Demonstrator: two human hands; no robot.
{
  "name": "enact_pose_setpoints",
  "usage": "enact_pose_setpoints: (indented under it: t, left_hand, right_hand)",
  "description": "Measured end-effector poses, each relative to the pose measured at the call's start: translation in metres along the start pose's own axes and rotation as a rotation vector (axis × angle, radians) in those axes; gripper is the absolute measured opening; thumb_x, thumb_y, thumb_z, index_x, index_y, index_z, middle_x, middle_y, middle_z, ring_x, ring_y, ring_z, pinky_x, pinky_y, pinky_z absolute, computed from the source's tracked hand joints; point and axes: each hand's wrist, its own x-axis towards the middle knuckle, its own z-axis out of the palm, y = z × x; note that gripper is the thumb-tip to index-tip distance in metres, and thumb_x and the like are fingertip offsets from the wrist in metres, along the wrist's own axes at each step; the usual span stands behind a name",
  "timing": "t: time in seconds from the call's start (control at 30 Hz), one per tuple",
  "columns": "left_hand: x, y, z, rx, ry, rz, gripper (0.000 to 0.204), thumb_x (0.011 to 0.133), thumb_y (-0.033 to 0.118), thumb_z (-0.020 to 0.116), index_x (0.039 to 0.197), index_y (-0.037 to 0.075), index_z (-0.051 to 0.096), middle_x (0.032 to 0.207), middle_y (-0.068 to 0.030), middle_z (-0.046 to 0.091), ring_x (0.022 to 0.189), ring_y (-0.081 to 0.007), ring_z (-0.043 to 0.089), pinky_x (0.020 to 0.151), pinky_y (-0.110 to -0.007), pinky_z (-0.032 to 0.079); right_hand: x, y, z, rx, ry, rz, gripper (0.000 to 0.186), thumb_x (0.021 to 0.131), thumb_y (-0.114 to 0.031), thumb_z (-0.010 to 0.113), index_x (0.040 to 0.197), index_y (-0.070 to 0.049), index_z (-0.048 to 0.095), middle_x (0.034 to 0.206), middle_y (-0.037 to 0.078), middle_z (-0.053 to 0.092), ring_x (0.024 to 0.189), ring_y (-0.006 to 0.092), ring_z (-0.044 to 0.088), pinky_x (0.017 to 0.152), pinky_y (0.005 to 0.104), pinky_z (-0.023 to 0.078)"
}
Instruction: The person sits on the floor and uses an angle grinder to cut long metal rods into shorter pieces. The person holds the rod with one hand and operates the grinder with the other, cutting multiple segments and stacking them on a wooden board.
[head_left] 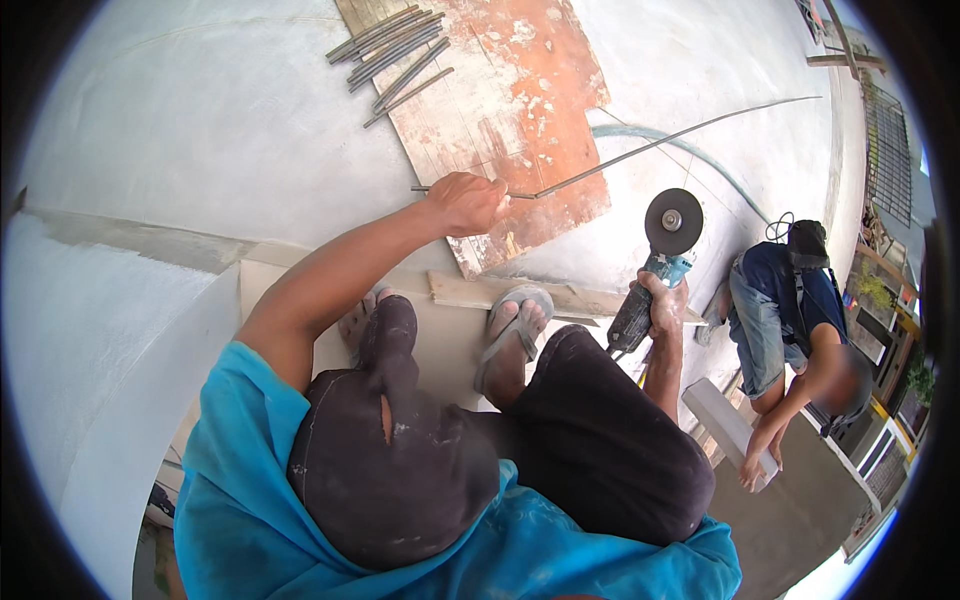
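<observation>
My left hand (470, 205) is closed around a thin metal rod (680, 134) over a worn, paint-spattered wooden board (555, 80). The rod bends just right of my fist, and its long part angles up to the right. A bundle of short cut rods (395, 55) lies on the board's upper left. In my right hand (668, 305) is an angle grinder (636, 310) with its dark disc (674, 222) upward, beside my right knee and clear of the rod.
I squat on a pale tiled ledge (435, 370) with a thin wooden strip (460, 288). A blue-grey hose (730, 170) crosses the white floor (220, 120). At right, a co-worker (800, 300) bends over, holding a light grey slab (725, 425). A wire grid (885, 150) stands behind.
</observation>
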Motion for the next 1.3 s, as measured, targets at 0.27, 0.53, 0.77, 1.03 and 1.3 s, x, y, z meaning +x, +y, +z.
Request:
enact_pose_setpoints:
  t: [0.27, 0.53, 0.77, 1.03, 1.3]
  left_hand:
    - [-0.032, -0.023, 0.014, -0.026, -0.199, -0.167, 0.032, 0.101, 0.025, 0.047, 0.107, -0.004, 0.06, 0.095, -0.0269, 0.072, 0.092, -0.0438, 0.071, 0.082, -0.054, 0.055]
    - [-0.036, -0.042, 0.011, -0.155, 0.016, -0.574, 0.028, 0.101, 0.02, 0.051, 0.108, -0.006, 0.059, 0.095, -0.0295, 0.071, 0.094, -0.0466, 0.07, 0.085, -0.056, 0.054]
    - [0.006, -0.082, -0.054, -0.049, 0.318, -0.551, 0.036, 0.098, 0.016, 0.054, 0.125, -0.008, 0.059, 0.126, -0.0316, 0.056, 0.12, -0.0447, 0.06, 0.099, -0.05, 0.05]
    - [0.057, -0.104, -0.123, 0.308, 0.347, -0.524, 0.019, 0.092, 0.013, 0.066, 0.106, 0.005, 0.076, 0.112, -0.018, 0.07, 0.111, -0.0363, 0.068, 0.092, -0.048, 0.055]
    - [0.058, -0.119, -0.103, 0.415, 0.142, -0.523, 0.018, 0.09, 0.012, 0.069, 0.104, 0.004, 0.076, 0.106, -0.0192, 0.075, 0.102, -0.0388, 0.073, 0.083, -0.049, 0.059]
  right_hand:
    - [0.008, 0.008, 0.009, -0.052, -0.062, 0.061, 0.036, 0.078, -0.007, 0.074, 0.111, -0.001, 0.06, 0.093, 0.01, 0.069, 0.079, 0.0228, 0.07, 0.074, 0.0387, 0.058]
    - [0.012, 0.006, 0.011, -0.062, -0.075, 0.061, 0.037, 0.078, -0.007, 0.074, 0.111, -0.001, 0.06, 0.092, 0.01, 0.069, 0.077, 0.0216, 0.07, 0.072, 0.0379, 0.057]
    - [0.012, 0.0, 0.018, -0.043, -0.11, 0.05, 0.036, 0.078, -0.006, 0.074, 0.111, -0.001, 0.06, 0.092, 0.009, 0.069, 0.077, 0.0209, 0.07, 0.07, 0.0374, 0.057]
    - [0.01, -0.005, 0.03, -0.1, -0.126, 0.065, 0.037, 0.077, -0.008, 0.075, 0.11, 0.001, 0.06, 0.091, 0.01, 0.068, 0.079, 0.0219, 0.069, 0.073, 0.0383, 0.057]
    - [0.003, -0.007, 0.032, -0.1, -0.107, 0.071, 0.034, 0.076, -0.008, 0.075, 0.106, 0.001, 0.061, 0.089, 0.01, 0.068, 0.074, 0.0203, 0.069, 0.07, 0.036, 0.058]
